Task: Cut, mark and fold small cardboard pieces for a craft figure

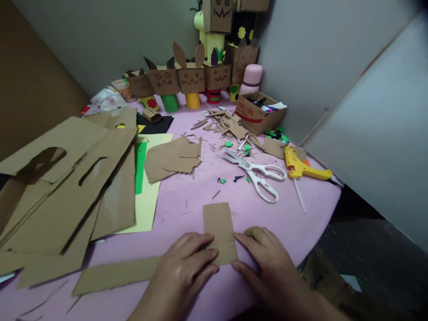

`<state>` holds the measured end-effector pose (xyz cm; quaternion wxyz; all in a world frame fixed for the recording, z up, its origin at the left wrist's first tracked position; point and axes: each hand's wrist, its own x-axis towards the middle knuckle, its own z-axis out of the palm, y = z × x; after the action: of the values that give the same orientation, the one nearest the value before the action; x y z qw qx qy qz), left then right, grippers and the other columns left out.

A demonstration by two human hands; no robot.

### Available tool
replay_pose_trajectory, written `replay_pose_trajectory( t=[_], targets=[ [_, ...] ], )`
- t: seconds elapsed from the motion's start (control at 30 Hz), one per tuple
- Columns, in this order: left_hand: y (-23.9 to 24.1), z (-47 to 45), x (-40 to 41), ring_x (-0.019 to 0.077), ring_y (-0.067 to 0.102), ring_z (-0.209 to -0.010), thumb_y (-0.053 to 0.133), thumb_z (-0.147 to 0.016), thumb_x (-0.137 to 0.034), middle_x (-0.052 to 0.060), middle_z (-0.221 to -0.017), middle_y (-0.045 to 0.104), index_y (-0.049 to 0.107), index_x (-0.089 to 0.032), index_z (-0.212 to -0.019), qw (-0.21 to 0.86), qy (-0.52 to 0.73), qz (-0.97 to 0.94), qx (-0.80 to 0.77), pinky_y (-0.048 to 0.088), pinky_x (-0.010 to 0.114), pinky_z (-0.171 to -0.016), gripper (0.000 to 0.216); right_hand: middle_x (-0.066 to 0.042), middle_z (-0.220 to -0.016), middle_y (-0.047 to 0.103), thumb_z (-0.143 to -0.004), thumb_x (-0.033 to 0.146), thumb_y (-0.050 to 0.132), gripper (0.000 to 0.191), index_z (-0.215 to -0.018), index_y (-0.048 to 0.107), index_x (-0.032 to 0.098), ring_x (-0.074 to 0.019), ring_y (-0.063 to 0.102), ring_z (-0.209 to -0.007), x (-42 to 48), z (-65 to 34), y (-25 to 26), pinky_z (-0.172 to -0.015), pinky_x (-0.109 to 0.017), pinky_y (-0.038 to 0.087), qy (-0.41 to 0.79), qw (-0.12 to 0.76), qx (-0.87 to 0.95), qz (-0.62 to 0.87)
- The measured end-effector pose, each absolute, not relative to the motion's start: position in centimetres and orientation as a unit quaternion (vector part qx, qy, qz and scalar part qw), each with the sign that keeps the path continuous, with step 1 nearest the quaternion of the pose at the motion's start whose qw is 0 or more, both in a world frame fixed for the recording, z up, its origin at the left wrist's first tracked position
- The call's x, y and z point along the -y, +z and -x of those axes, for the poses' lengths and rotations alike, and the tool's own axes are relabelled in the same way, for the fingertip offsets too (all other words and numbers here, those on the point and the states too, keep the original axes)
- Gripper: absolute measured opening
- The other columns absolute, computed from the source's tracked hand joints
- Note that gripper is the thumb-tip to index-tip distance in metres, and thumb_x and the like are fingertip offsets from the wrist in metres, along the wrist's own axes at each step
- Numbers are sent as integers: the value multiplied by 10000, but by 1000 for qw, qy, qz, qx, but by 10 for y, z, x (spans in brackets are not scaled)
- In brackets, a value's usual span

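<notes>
A small rectangle of brown cardboard (218, 218) lies on the pink tabletop in front of me, with a crease across its lower part. My left hand (187, 263) holds it at the left edge, the fingertips pressing on its surface near the crease. At the opposite edge, my right hand (267, 258) pinches it between thumb and bent fingers. A long cardboard strip (117, 274) runs leftward, its right end hidden under my left hand. Beyond my right hand lie white-handled scissors (254, 171), blades apart.
Large cardboard sheets (70, 187) are piled at left over yellow paper (150, 209). A yellow glue gun (301, 167) rests at right. Cardboard scraps (234, 125), an open box (259, 113), a pink bottle (251, 79) and several cardboard animal-head figures (163, 82) stand or lie toward the back.
</notes>
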<state>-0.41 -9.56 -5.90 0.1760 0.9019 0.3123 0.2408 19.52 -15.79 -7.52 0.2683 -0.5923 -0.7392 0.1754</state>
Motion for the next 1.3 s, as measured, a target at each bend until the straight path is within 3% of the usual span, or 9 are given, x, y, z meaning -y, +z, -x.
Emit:
replay_pose_trajectory(
  t=[0.37, 0.57, 0.9, 1.3],
  targets=[
    [-61, 4, 94, 200, 641, -845, 598, -826, -212, 67, -957, 704, 693, -204, -881, 176, 234, -907, -301, 569, 339, -704, 110, -108, -964, 598, -777, 201, 642, 324, -1089, 570, 161, -270, 531, -855, 159, -196, -74, -741, -439, 465, 176, 268, 723, 613],
    [-60, 4, 93, 213, 658, -924, 612, -820, -227, 48, -987, 728, 703, -223, -872, 159, 235, -914, -290, 571, 377, -786, 105, -92, -958, 603, -780, 213, 643, 302, -1074, 588, 176, -255, 533, -850, 158, -196, -72, -750, -421, 457, 186, 262, 719, 617],
    [-62, 1, 95, 198, 666, -926, 586, -835, -196, 59, -980, 728, 690, -206, -850, 171, 252, -909, -284, 584, 343, -778, 106, -96, -940, 612, -766, 195, 659, 241, -1001, 617, 160, -257, 527, -838, 156, -196, -71, -738, -422, 450, 197, 280, 714, 611],
    [-60, -3, 94, 189, 676, -891, 552, -857, -201, 59, -950, 735, 689, -197, -839, 174, 263, -908, -274, 589, 341, -768, 138, -94, -944, 609, -793, 211, 634, 297, -1084, 598, 164, -250, 521, -848, 158, -198, -72, -751, -418, 442, 191, 286, 717, 607]
  ],
)
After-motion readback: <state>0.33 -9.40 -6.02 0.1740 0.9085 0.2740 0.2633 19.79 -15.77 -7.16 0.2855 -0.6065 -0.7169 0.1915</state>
